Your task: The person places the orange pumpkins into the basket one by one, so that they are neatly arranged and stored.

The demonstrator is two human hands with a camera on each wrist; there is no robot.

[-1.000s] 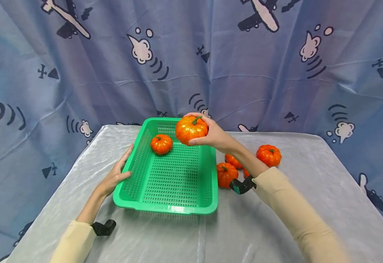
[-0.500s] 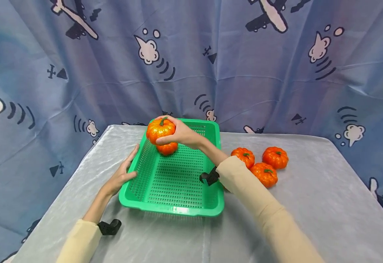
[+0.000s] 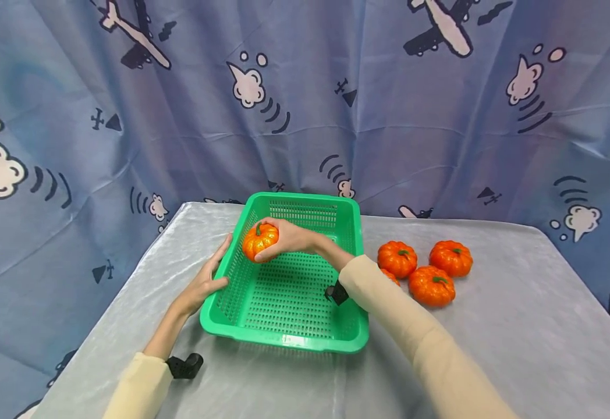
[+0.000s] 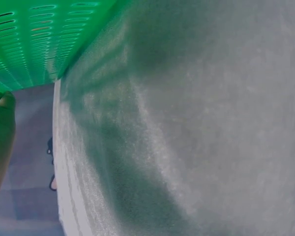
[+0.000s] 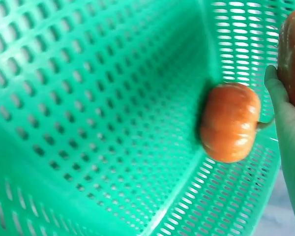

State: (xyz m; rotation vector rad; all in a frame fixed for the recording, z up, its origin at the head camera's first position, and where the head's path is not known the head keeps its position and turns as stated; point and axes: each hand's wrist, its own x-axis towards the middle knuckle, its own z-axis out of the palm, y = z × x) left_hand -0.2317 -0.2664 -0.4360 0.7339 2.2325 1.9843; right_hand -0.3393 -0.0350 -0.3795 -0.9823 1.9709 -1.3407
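Observation:
My right hand (image 3: pixel 290 237) grips a small orange pumpkin (image 3: pixel 259 243) with a green stem, low inside the far left part of a green plastic basket (image 3: pixel 284 343). In the right wrist view, the held pumpkin (image 5: pixel 294 61) shows at the right edge, beside the fingers. Another pumpkin (image 5: pixel 230 123) lies in the basket there; the head view hides it behind the held one. On the basket's left rim, my left hand (image 3: pixel 200 286) holds on, thumb over the edge and fingers along the outside. Its fingertips (image 4: pixel 6 101) touch the green wall in the left wrist view.
Right of the basket, several more pumpkins (image 3: pixel 432 286) sit close together on the silver-grey tablecloth (image 3: pixel 514 314). One pumpkin (image 3: pixel 390 276) is partly covered by the right sleeve. A blue printed curtain (image 3: pixel 415 145) hangs behind the table's back edge.
The right hand has carried its pumpkin leftward over the basket, then down into it, covering the pumpkin inside. The left hand stays at the rim. The whole head view has shifted slightly.

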